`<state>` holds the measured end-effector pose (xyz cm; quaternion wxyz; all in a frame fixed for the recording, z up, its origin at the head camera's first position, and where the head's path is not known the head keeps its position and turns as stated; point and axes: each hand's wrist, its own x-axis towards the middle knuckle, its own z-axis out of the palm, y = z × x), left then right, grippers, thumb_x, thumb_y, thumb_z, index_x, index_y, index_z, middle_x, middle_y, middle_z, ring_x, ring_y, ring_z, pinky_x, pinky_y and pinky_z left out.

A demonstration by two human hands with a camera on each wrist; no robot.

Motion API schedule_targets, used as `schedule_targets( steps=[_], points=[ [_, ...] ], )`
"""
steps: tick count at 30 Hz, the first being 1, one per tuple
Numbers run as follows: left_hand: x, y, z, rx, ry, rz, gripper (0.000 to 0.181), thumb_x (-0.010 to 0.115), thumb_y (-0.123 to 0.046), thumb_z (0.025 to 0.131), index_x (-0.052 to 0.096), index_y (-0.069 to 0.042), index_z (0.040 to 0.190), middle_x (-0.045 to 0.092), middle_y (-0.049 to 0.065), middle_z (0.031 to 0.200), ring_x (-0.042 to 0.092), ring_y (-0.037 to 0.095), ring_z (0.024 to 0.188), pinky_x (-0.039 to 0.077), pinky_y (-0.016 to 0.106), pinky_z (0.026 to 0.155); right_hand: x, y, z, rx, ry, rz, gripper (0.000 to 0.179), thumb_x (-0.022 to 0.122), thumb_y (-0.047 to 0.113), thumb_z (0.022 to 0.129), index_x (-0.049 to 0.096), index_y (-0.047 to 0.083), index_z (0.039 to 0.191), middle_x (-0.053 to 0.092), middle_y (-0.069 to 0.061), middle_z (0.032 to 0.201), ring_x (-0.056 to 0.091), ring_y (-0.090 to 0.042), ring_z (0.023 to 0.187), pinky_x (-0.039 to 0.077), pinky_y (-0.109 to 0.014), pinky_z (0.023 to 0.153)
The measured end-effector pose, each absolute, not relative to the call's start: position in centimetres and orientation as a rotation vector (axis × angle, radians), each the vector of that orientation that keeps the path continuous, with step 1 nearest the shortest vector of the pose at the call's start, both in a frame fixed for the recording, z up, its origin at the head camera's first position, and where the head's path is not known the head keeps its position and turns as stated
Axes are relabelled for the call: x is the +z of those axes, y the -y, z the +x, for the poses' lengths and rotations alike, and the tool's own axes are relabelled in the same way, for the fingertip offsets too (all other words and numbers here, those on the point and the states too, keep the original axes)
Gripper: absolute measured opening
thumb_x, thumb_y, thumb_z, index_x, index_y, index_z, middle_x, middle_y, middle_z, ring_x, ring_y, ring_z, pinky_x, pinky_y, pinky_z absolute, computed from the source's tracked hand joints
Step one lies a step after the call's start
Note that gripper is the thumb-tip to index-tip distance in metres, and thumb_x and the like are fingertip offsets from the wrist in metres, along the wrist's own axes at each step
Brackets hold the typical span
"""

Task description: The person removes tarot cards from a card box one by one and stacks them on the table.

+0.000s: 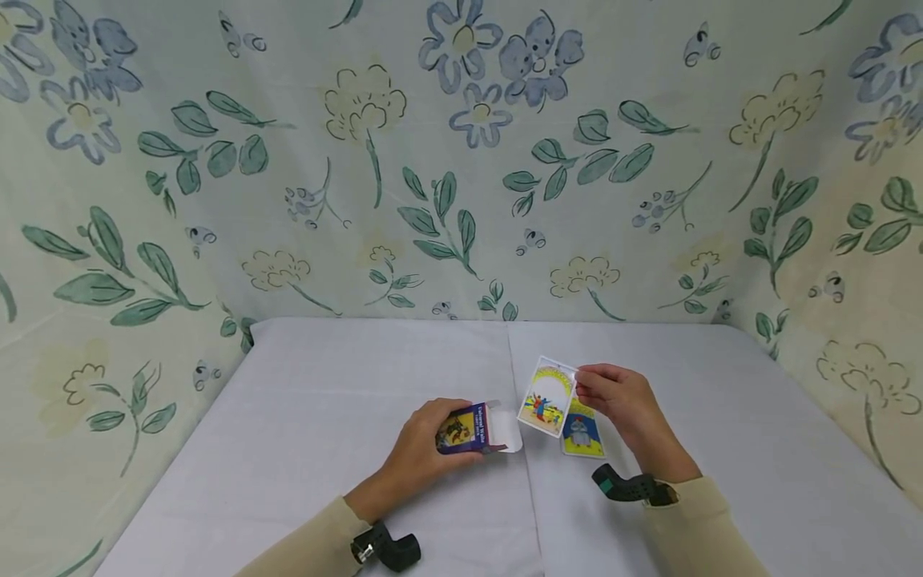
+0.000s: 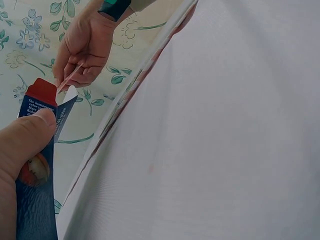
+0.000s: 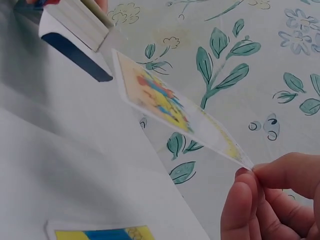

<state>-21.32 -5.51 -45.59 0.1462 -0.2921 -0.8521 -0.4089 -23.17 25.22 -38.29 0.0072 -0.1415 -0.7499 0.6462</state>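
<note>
My left hand (image 1: pixel 425 437) grips a dark blue card box (image 1: pixel 461 429) printed "Universal Waite Tarot Deck". Its end flaps stand open toward the right, and in the right wrist view a stack of cards (image 3: pixel 80 22) shows inside the box's mouth. Thumb and fingers of my right hand (image 1: pixel 626 405) pinch one tarot card (image 1: pixel 546 397) by its corner, picture side up, held tilted above the table. Beneath it, partly covered in the head view, a second card (image 1: pixel 582 433) with a blue and yellow picture lies on the cloth.
A white cloth with a crease down the middle covers the table (image 1: pixel 324 377). Floral fabric (image 1: pixel 447 160) hangs behind it and at both sides. Each wrist wears a black camera mount (image 1: pixel 389 549).
</note>
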Motion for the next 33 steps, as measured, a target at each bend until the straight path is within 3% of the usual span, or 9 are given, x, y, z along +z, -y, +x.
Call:
schedule_targets(
  steps=[13, 20, 28, 33],
  points=[
    [-45.6, 5.6, -21.5, -1.194, 2.442, -0.837, 0.072, 0.084, -0.044, 0.071, 0.055, -0.019, 0.131, 0.056, -0.013, 0.125, 0.051, 0.005, 0.110, 0.045, 0.037, 0.093, -39.2, -27.8, -23.7, 1.960, 2.421, -0.470, 0.051, 0.063, 0.032, 0.094, 0.052, 0.000, 0.132, 0.056, -0.014, 0.120, 0.061, -0.017, 0.094, 0.052, -0.021, 0.080],
    [-45.5, 5.6, -21.4, -1.181, 2.438, -0.861, 0.072, 0.081, -0.047, 0.073, 0.054, -0.017, 0.132, 0.057, -0.010, 0.127, 0.052, 0.009, 0.111, 0.045, 0.039, 0.093, -39.8, -28.8, -24.0, 1.924, 2.415, -0.522, 0.049, 0.062, 0.029, 0.095, 0.052, 0.000, 0.132, 0.054, -0.016, 0.124, 0.060, -0.021, 0.096, 0.052, -0.022, 0.079],
    [-45.7, 5.5, -21.4, -1.212, 2.443, -0.834, 0.071, 0.084, -0.044, 0.071, 0.056, -0.018, 0.131, 0.056, -0.014, 0.126, 0.051, 0.006, 0.111, 0.045, 0.038, 0.094, -41.0, -29.4, -24.5, 1.822, 2.474, -0.597, 0.045, 0.062, 0.029, 0.095, 0.056, 0.000, 0.128, 0.059, -0.015, 0.120, 0.057, -0.020, 0.096, 0.051, -0.020, 0.074],
    [-45.7, 5.5, -21.4, -1.219, 2.437, -0.835, 0.071, 0.084, -0.041, 0.071, 0.056, -0.015, 0.131, 0.056, -0.013, 0.126, 0.051, 0.007, 0.111, 0.045, 0.038, 0.094, -41.4, -29.6, -24.3, 1.789, 2.522, -0.652, 0.045, 0.061, 0.031, 0.095, 0.056, 0.003, 0.130, 0.056, -0.015, 0.128, 0.051, -0.024, 0.105, 0.048, -0.022, 0.076]
  ],
)
